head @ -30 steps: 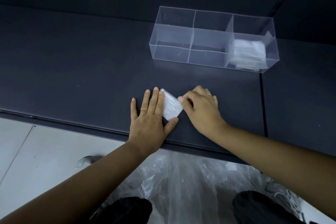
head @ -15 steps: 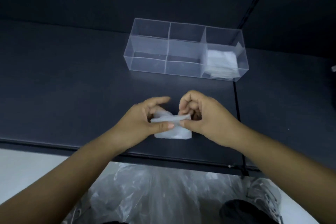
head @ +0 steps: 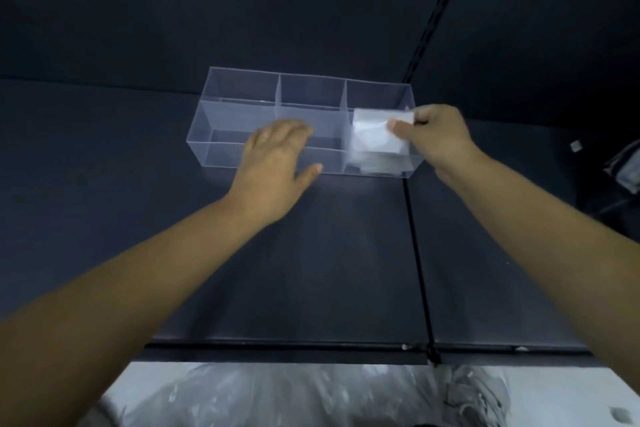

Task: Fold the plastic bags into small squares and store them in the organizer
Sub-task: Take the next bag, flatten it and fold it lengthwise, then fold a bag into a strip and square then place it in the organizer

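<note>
I am pinching a folded plastic bag (head: 375, 133) in the grip of my right hand (head: 437, 139), thumb and fingers closed on its right edge, and holding it over the rightmost compartment of the clear organizer (head: 242, 94). Below it in that same compartment a stack of folded bags (head: 379, 163) is lying; the middle and left compartments are showing nothing inside. My left hand (head: 277, 166) is reaching flat toward the organizer's front wall, fingers spread wide and holding nothing, over the left and middle compartments; I cannot tell whether it is touching the wall. The organizer is sitting on the dark tabletop (head: 104, 166). Loose crumpled plastic (head: 277, 395) is lying well nearer me than the organizer, below the tabletop's edge.
</note>
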### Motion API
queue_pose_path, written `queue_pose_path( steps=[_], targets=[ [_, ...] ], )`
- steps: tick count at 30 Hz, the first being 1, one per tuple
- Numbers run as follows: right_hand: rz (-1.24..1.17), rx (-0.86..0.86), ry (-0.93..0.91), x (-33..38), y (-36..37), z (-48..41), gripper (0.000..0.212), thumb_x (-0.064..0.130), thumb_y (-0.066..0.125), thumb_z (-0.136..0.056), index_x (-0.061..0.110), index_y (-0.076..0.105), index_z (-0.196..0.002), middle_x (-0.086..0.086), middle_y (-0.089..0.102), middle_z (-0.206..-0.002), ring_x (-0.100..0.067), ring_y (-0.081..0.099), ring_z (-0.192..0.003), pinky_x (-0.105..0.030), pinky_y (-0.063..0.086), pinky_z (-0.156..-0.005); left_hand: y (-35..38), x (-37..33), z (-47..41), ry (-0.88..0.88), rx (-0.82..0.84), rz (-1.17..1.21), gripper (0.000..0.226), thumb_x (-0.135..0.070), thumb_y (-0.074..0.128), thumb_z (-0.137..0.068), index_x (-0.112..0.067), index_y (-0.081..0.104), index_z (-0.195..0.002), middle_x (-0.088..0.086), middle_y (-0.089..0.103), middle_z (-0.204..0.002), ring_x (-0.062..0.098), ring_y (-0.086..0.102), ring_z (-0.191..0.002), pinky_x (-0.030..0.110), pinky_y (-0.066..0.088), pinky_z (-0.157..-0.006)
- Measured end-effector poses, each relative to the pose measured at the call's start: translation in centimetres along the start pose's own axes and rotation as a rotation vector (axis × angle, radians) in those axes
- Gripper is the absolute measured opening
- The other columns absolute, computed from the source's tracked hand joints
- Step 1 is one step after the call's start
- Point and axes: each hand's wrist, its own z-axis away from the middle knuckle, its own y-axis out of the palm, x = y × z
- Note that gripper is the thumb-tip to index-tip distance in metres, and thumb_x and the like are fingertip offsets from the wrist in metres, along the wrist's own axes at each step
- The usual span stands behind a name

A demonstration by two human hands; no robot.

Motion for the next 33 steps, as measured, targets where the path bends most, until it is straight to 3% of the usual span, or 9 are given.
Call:
queue_pose_path(
  steps=[2, 5, 10, 12, 15, 20, 25, 29, 33],
  targets=[
    [0.302, -0.021, -0.022, -0.9, 0.9, -1.4, 0.032, 0.026, 0.074, -0.081, 0.020, 0.051, -0.060, 0.002, 0.055, -0.075, -0.016, 0.055, -0.078, -0.025, 0.044, -0.070, 1.5, 0.5, 0.6, 0.035, 0.109, -0.164, 0.070, -0.046, 0.044, -0.096, -0.014, 0.017, -0.152, 0.003, 0.019, -0.159, 0.021, 0.007, -0.148, 0.038, -0.003, -0.119],
    [0.572, -0.124, -0.051, -1.3, 1.5, -2.0, 0.021, 0.033, 0.077, -0.074, 0.021, 0.060, -0.080, -0.006, 0.053, -0.110, -0.024, 0.050, -0.107, -0.031, 0.035, -0.089, 2.6, 1.4, 1.3, 0.080, 0.125, -0.282, 0.079, -0.053, 0.037, -0.095, -0.017, -0.004, -0.153, -0.001, 0.000, -0.162, 0.018, -0.010, -0.148, 0.038, -0.015, -0.117],
    [0.466, -0.221, -0.359, -0.9, 1.3, -0.5, 0.021, 0.019, 0.075, -0.075, 0.013, 0.059, -0.088, -0.001, 0.051, -0.096, -0.022, 0.053, -0.096, -0.035, 0.043, -0.089, 2.4, 1.7, 1.3, 0.101, 0.166, -0.291, 0.081, -0.054, 0.036, -0.096, -0.019, -0.011, -0.152, -0.002, -0.009, -0.161, 0.016, -0.016, -0.146, 0.038, -0.016, -0.117],
    [0.516, -0.067, -0.502, -1.0, 1.6, 0.6, 0.020, 0.028, 0.067, -0.086, 0.013, 0.066, -0.098, -0.003, 0.060, -0.099, -0.022, 0.056, -0.095, -0.041, 0.044, -0.092, 2.4, 1.8, 1.4, 0.101, 0.181, -0.292, 0.082, -0.055, 0.035, -0.095, -0.019, -0.013, -0.151, -0.002, -0.012, -0.161, 0.016, -0.018, -0.146, 0.039, -0.016, -0.117],
    [0.735, 0.300, -0.455, -1.3, 2.4, 2.1, 0.051, 0.056, 0.035, -0.095, 0.023, 0.061, -0.124, 0.000, 0.057, -0.127, -0.023, 0.051, -0.118, -0.042, 0.036, -0.104, 2.3, 1.8, 1.4, 0.107, 0.182, -0.284, 0.083, -0.056, 0.035, -0.095, -0.019, -0.014, -0.151, -0.003, -0.013, -0.161, 0.015, -0.020, -0.145, 0.038, -0.017, -0.116],
    [0.813, 0.456, -0.244, -0.2, 2.4, 1.5, 0.069, 0.072, 0.016, -0.087, 0.030, 0.064, -0.113, 0.005, 0.051, -0.133, -0.022, 0.044, -0.123, -0.038, 0.038, -0.099, 2.4, 1.9, 1.3, 0.114, 0.183, -0.292, 0.084, -0.056, 0.035, -0.095, -0.020, -0.017, -0.150, -0.003, -0.015, -0.160, 0.015, -0.021, -0.145, 0.036, -0.020, -0.115],
    [0.828, 0.519, -0.203, 0.3, 2.3, 1.7, 0.078, 0.076, 0.010, -0.082, 0.031, 0.059, -0.122, 0.005, 0.046, -0.140, -0.022, 0.038, -0.131, -0.040, 0.032, -0.106, 1.9, 1.5, 1.6, 0.105, 0.161, -0.217, 0.078, -0.052, 0.035, -0.096, -0.020, -0.009, -0.152, -0.002, -0.011, -0.161, 0.014, -0.020, -0.145, 0.035, -0.018, -0.116],
    [0.731, 0.213, -0.378, -1.0, 1.8, 4.3, 0.060, 0.059, 0.032, -0.094, 0.022, 0.050, -0.137, 0.002, 0.041, -0.148, -0.020, 0.031, -0.139, -0.038, 0.019, -0.114, 1.1, 1.6, 5.1, 0.125, 0.048, -0.126, 0.067, -0.048, 0.032, -0.096, -0.017, 0.012, -0.153, 0.000, 0.004, -0.161, 0.014, -0.009, -0.148, 0.034, -0.011, -0.119],
    [0.453, 0.079, -0.710, -1.1, 2.7, 11.1, 0.037, 0.039, 0.048, -0.095, 0.011, 0.066, -0.111, -0.005, 0.058, -0.123, -0.023, 0.050, -0.117, -0.032, 0.033, -0.101, 1.0, 3.1, 11.0, 0.057, 0.116, -0.115, 0.068, -0.053, 0.025, -0.093, -0.013, 0.033, -0.148, 0.004, 0.019, -0.158, 0.016, 0.003, -0.147, 0.036, -0.001, -0.120]
  ],
)
